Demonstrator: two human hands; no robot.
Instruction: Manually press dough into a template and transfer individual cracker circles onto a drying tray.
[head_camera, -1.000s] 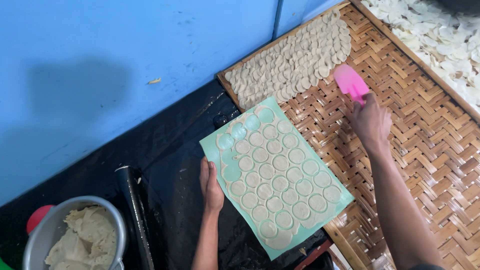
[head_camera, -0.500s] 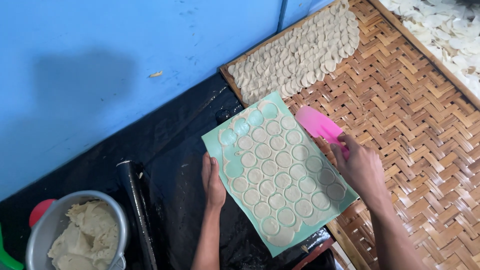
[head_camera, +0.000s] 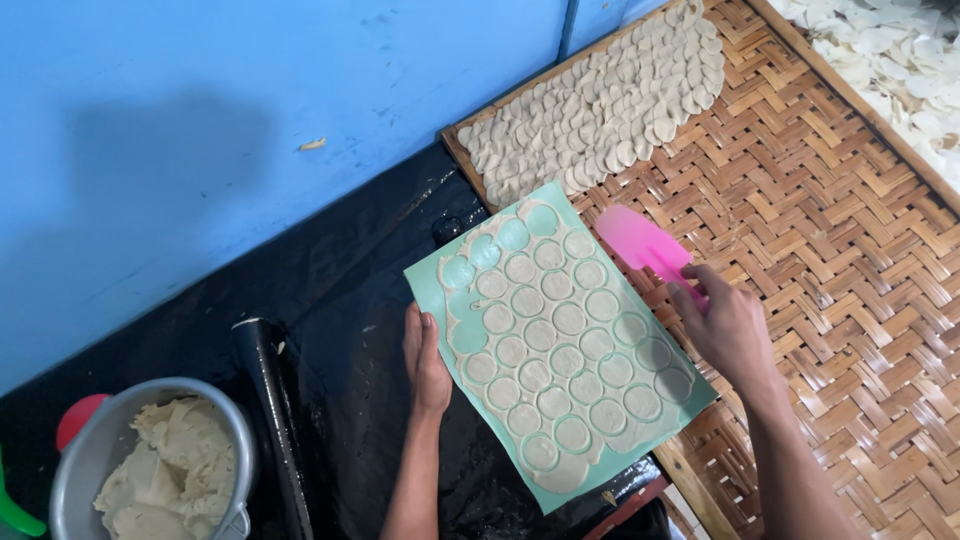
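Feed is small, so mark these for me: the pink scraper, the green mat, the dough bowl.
pink scraper (head_camera: 638, 240), head view, on its flat blade.
green mat (head_camera: 432, 285), head view, bare left edge.
dough bowl (head_camera: 75, 480), head view, left metal rim.

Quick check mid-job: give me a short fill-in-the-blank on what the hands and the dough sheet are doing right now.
1. The right hand holds a flat ____ plastic scraper.
2. The left hand rests on the edge of the pale green mat, which carries dough cut into ____ shapes.
3. The woven bamboo tray holds overlapping dough discs in its corner by the ____ wall.

Missing words: pink; round; blue
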